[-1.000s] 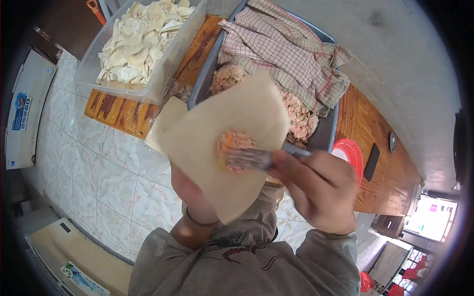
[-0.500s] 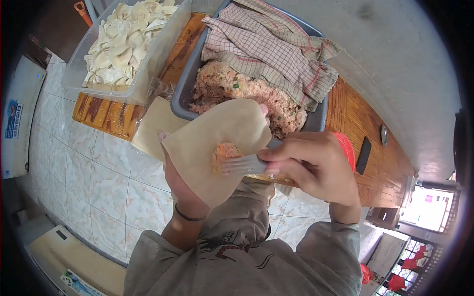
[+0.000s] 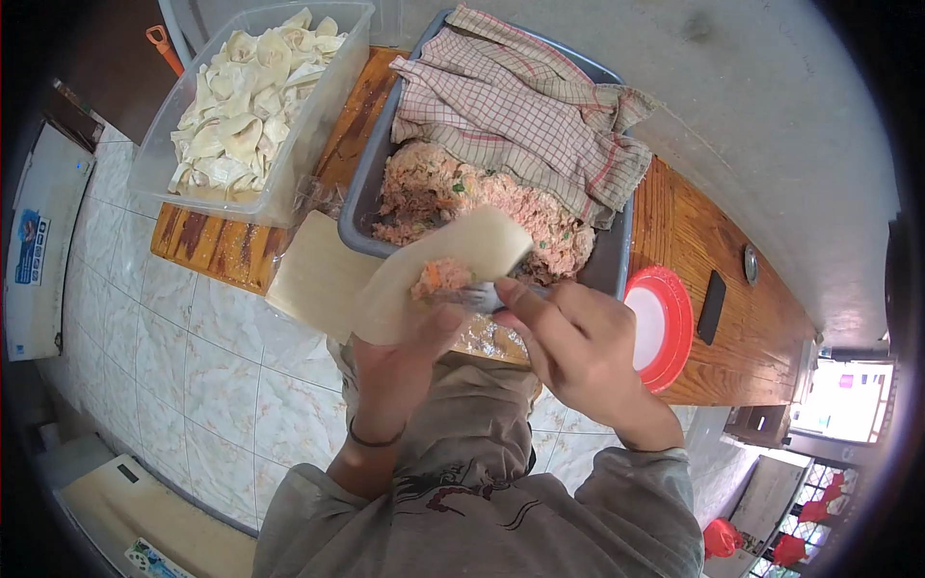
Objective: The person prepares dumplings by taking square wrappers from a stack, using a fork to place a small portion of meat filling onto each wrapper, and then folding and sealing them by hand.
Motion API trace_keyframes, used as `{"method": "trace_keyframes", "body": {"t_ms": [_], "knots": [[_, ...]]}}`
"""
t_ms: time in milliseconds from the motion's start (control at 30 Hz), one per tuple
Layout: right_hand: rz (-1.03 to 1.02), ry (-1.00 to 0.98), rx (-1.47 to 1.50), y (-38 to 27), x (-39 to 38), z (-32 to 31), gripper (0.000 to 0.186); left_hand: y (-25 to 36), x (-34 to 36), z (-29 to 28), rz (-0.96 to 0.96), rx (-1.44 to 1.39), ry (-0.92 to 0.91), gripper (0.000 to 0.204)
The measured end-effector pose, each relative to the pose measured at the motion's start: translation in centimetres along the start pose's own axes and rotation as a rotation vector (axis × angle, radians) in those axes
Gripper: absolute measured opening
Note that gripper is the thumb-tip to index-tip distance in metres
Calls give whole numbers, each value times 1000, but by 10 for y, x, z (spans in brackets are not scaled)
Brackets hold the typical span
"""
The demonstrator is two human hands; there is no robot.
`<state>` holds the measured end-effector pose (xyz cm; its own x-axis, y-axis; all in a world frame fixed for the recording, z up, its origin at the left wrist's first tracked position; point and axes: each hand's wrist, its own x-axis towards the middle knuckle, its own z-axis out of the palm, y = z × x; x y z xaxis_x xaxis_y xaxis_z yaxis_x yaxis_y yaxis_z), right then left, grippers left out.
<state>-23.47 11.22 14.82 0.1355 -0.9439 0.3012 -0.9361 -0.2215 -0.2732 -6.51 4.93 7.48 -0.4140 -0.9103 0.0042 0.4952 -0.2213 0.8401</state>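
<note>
My left hand (image 3: 400, 361) is closed on a pale, thin dough wrapper (image 3: 385, 299), its thumb over the near edge; the other fingers are hidden beneath. A lump of pink meat filling (image 3: 441, 276) with orange bits lies on the wrapper. Pinched in my right hand (image 3: 583, 361) is a fork (image 3: 476, 297), its tines touching the lump's right side. Just beyond both hands stands a grey tub (image 3: 358, 197) of minced meat filling (image 3: 496, 197), partly covered by a checked cloth (image 3: 520, 106). A stack of square wrappers (image 3: 323, 275) lies left of my left hand.
At the far left, a clear plastic container (image 3: 279, 197) holds several folded dumplings (image 3: 246, 120). A red-rimmed plate (image 3: 674, 356) sits right of my right hand on the wooden table (image 3: 699, 250). Beyond it are a flat black object (image 3: 711, 306) and a small round metal item (image 3: 751, 263).
The wrapper has curled from nearly flat, and my left thumb now shows over its near edge. My right hand moved slightly left and down with the fork, uncovering the red-rimmed plate.
</note>
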Motion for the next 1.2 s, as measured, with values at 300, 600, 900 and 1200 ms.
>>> {"method": "trace_keyframes", "body": {"t_ms": [300,600,900,1200], "knots": [[172,-23,746,19,3,6,10,-7,-4,-17,78,336,-7,42],[135,85,414,18,-1,7,13,-13,-8,-18,0,291,52,51],[167,325,-374,53,7,6,24,-4,-25,-35,-121,-200,-56,82],[135,161,884,14,8,-3,58,-39,-4,14,-309,-1083,-306,85]]}}
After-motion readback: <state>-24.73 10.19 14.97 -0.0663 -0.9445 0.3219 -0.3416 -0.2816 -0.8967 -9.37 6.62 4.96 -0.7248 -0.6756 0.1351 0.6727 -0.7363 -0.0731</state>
